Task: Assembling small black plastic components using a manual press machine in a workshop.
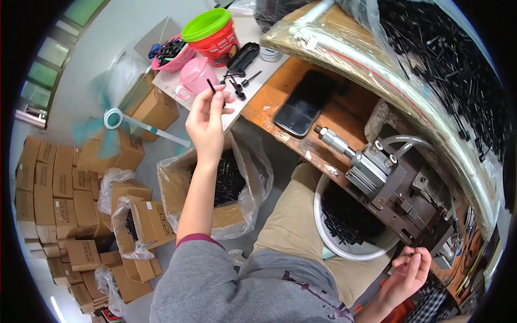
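Note:
My left hand [206,121] is raised over a bag-lined cardboard box [177,185] of black parts and pinches a small black rod-like part [211,86] between thumb and fingers. My right hand [408,274] hangs low at the right, fingers curled, below the metal pneumatic press [377,169] on the wooden bench [334,121]. Whether it holds a small piece I cannot tell. A white bowl [329,237] filled with black parts rests on my lap.
A black phone [302,103] lies on the bench. Red bucket with green lid [212,35], pink cup [195,76], pink basket [173,54] and loose black parts sit on a white board. A large bag of black parts [447,59] lies on top. Stacked cartons [59,199] and a fan [113,118] are left.

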`<state>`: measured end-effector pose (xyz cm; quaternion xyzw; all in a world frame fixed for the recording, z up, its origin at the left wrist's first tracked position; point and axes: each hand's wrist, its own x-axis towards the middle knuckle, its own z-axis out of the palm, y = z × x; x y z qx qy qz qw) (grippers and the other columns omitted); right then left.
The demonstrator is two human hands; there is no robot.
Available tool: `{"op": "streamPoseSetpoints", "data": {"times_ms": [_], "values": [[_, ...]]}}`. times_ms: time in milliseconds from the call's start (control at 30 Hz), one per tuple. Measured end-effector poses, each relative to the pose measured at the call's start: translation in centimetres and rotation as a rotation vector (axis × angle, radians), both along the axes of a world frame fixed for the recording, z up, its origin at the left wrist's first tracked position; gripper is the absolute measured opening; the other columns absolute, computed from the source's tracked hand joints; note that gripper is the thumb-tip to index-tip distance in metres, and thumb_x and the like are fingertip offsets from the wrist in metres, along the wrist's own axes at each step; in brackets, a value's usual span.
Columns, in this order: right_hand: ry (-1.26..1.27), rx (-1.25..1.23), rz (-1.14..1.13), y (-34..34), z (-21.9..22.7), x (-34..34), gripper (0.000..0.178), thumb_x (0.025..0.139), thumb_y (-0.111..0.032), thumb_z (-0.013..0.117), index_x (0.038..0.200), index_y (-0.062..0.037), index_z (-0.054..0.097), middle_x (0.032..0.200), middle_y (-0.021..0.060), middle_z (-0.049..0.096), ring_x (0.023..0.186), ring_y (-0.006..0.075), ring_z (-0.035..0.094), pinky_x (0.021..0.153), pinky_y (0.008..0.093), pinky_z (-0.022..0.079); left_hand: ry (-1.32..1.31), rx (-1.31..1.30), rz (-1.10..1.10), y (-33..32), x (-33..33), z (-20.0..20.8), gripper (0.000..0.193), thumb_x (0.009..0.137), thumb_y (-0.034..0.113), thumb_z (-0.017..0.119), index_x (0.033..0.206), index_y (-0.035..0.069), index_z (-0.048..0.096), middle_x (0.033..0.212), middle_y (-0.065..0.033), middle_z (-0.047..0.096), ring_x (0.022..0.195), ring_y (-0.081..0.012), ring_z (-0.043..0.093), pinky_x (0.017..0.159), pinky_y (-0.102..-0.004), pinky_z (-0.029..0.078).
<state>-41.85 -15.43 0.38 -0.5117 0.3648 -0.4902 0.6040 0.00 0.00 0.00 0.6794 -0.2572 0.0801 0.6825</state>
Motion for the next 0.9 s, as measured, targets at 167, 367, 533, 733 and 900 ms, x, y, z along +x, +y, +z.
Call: {"op": "streamPoseSetpoints", "data": {"times_ms": [167,367,533,733,900], "values": [[0.028,0.126,0.068,0.5,0.5,2.6,0.015,0.097,-0.007,0.058,0.104,0.0063,0.059,0.091,0.0217,0.069,0.061,0.0209,0.065,0.06,0.0259,0.052,0.107,-0.016,-0.438,-1.9,-11.4,5.2,0.024,0.081,-0.003,0.077,0.102,-0.002,0.067,0.111,-0.0134,0.063,0.084,-0.0145,0.067,0.06,-0.0245,0.055],[-0.086,0.216,0.191,-0.3,0.7,4.1,0.016,0.102,-0.012,0.053,0.106,0.0032,0.055,0.086,0.0249,0.07,0.055,0.0191,0.065,0.049,0.0253,0.051,-0.325,0.227,-1.025,-5.2,-16.8,4.1,0.045,0.057,0.023,0.095,0.089,0.0,0.073,0.115,-0.0222,0.06,0.07,-0.0128,0.065,0.071,-0.0267,0.051],[-0.144,0.261,0.263,-0.5,1.0,3.7,0.018,0.105,-0.016,0.048,0.104,0.0021,0.052,0.081,0.0235,0.068,0.055,0.0203,0.067,0.048,0.0264,0.053,-0.321,0.214,-1.222,-6.3,-20.2,2.4,0.03,0.067,0.007,0.085,0.094,-0.002,0.075,0.116,-0.0219,0.068,0.078,-0.0202,0.073,0.067,-0.0284,0.059],[-0.206,0.234,0.326,-0.8,0.7,3.0,0.02,0.105,-0.018,0.048,0.105,0.0017,0.051,0.079,0.0231,0.068,0.054,0.0211,0.067,0.05,0.0275,0.055,-0.41,0.226,-1.24,-6.5,-21.0,2.0,0.027,0.067,0.009,0.084,0.091,0.002,0.076,0.112,-0.0176,0.072,0.077,-0.0209,0.074,0.063,-0.0273,0.06],[-0.214,0.252,0.327,-0.6,0.9,2.9,0.02,0.105,-0.017,0.049,0.103,0.0022,0.052,0.078,0.022,0.068,0.055,0.0211,0.068,0.052,0.0278,0.055,-0.427,0.227,-1.23,-6.6,-21.0,2.0,0.026,0.067,0.01,0.085,0.09,0.002,0.076,0.11,-0.018,0.072,0.077,-0.0214,0.074,0.063,-0.0267,0.06]]}}
